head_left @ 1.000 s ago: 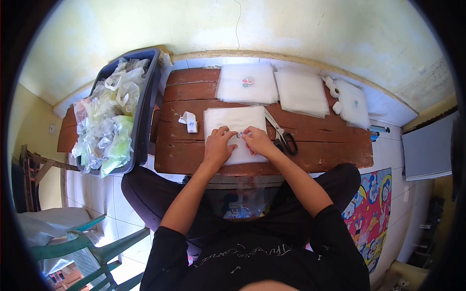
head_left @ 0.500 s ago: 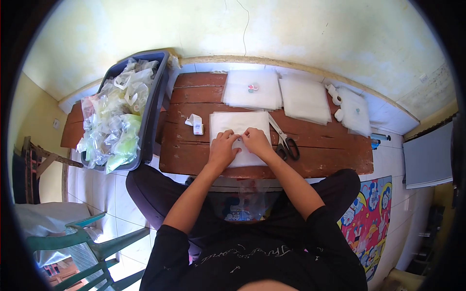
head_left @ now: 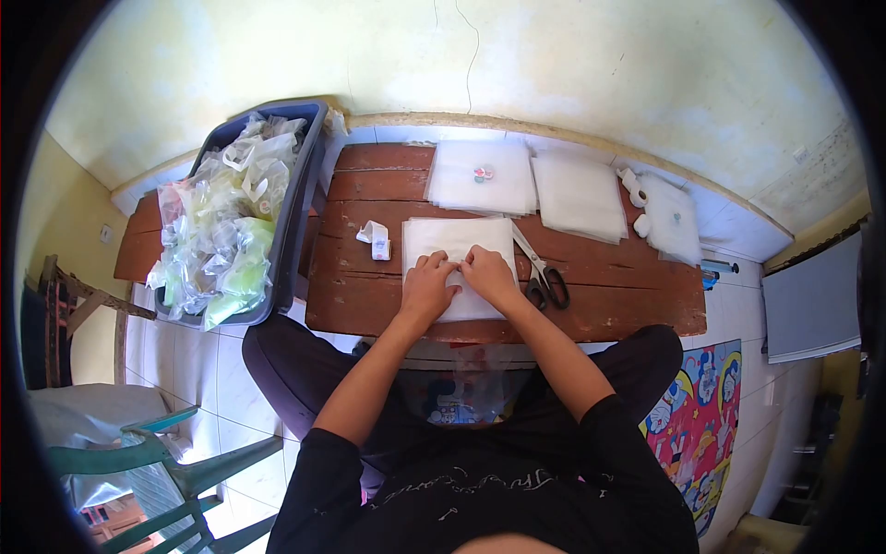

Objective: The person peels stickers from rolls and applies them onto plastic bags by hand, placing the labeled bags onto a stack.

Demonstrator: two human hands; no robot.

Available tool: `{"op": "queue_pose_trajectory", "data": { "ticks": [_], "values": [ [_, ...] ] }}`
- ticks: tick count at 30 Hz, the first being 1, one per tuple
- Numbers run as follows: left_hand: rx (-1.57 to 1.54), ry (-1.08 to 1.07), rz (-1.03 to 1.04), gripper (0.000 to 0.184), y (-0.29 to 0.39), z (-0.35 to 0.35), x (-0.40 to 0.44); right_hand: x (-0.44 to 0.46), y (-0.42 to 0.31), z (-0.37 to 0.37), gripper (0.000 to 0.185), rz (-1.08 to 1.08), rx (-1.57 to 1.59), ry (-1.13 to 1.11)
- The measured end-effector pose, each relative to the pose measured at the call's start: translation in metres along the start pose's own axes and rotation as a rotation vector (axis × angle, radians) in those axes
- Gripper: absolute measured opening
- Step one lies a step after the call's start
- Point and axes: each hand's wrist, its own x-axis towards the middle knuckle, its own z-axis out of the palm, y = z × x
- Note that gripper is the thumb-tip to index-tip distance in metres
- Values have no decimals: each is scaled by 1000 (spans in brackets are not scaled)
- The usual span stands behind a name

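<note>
A stack of white translucent plastic sheets (head_left: 459, 233) lies on the brown wooden table (head_left: 369, 309) before me. On its middle rests my left hand (head_left: 431, 284), thumb apart and fingertips bent down against the top sheet. My right hand (head_left: 486, 275) is beside it, its fingers pinched together on the same spot; what they hold, if anything, is too small to make out. Black-handled scissors (head_left: 546, 282) lie just right of the stack, blades pointing away from me. To its left sits a small roll of labels (head_left: 379, 242).
Further stacks of sheets (head_left: 480, 189) (head_left: 580, 196) (head_left: 671, 222) line the table's back edge, with white rolls (head_left: 637, 192) between two of them. At the left, a dark tub (head_left: 311, 157) holds plastic bags. A green chair (head_left: 208, 471) stands lower left.
My right hand's fingers have closed down toward the sheets and moved close to my left fingertips. The whole view has shifted slightly, so the table sits a little lower and farther right.
</note>
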Motion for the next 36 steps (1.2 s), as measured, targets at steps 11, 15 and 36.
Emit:
{"op": "queue_pose_trajectory", "data": {
  "ticks": [11,15,36],
  "values": [
    [13,-29,-7,44,0,-2,0,-17,-8,-1,22,-78,73,197],
    [39,-26,-5,41,4,-3,-1,-25,3,5,27,-242,-3,117],
    [6,14,-142,50,-13,-18,-1,-39,27,-49,65,46,-84,166]
  ]
}}
